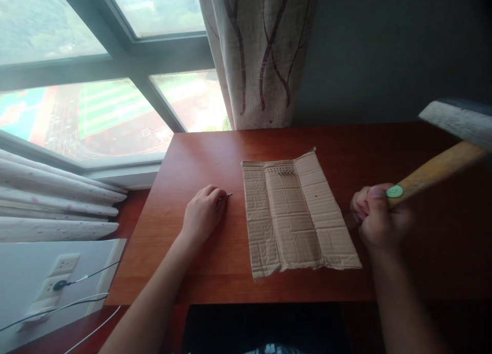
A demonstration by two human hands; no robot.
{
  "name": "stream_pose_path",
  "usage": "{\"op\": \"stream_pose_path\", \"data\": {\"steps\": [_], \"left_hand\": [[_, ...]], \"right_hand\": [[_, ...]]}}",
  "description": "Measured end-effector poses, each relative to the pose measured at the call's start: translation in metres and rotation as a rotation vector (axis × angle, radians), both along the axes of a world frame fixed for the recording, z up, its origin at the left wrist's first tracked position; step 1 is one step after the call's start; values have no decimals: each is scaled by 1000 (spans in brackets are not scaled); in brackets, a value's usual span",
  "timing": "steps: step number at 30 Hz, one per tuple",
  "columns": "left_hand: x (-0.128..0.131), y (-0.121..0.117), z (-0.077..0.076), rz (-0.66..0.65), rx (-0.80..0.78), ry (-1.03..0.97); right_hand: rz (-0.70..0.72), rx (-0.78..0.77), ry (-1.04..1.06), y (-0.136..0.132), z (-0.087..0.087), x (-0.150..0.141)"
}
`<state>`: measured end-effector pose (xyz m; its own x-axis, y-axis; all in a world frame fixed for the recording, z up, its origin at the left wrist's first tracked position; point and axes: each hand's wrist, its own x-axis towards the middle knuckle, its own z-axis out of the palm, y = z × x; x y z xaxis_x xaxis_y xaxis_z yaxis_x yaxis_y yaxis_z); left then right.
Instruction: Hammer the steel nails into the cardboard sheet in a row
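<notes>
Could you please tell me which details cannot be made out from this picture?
Hammer: in the head view, the right edge cuts off part of its head; the right hand hides the handle's lower part.
Small metal piece: head view, mostly hidden by the left hand; its type is unclear.
Metal pieces on the cardboard: head view, too small to count surely.
</notes>
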<state>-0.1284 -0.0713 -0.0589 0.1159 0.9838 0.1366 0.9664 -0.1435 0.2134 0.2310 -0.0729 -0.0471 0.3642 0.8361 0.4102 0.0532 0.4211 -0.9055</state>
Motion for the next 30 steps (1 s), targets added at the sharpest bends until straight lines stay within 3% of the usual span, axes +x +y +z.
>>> {"op": "stream_pose_path", "data": {"steps": [4,8,13,16,20,24,30], "left_hand": [[-1,-3,3,-8,-1,-102],[-9,-4,16,71,121,-314],[4,3,44,158,214,-820],[31,14,66,51,237,-1042],[71,34,88,-193,168,-1043],[96,52,84,-290,136,-921],[99,60,63,-234,119,-823]], "right_hand": [[8,9,10,1,0,0],[-2,-1,15,1,0,0],[-1,-9,10,1,1,0],[6,-14,7,1,1,-1],[4,-25,-4,0,2,-2],[4,-30,-4,-1,3,-2],[17,-32,22,-1,5,-3]]}}
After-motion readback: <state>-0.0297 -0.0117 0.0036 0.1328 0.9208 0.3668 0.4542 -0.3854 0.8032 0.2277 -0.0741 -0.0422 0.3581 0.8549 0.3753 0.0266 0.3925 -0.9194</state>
